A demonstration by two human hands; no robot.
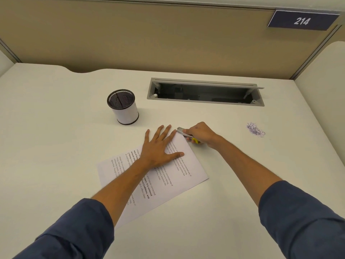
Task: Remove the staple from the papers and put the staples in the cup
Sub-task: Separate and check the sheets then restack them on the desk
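Note:
Printed papers (179,171) lie at an angle in the middle of the white desk. My left hand (158,148) lies flat on them, fingers spread, near their far corner. My right hand (200,134) grips a metal staple remover (183,133) with a yellow handle; its jaws touch the far corner of the papers, just beyond my left fingertips. The staple itself is too small to make out. A black mesh cup (123,106) with a white wrap stands upright to the far left of the papers, apart from both hands.
An open grey cable tray (205,92) is cut into the desk (56,137) behind the hands. A purple ink scribble (255,130) marks the desk at the right. Tan partition walls (149,40) close the back and right side.

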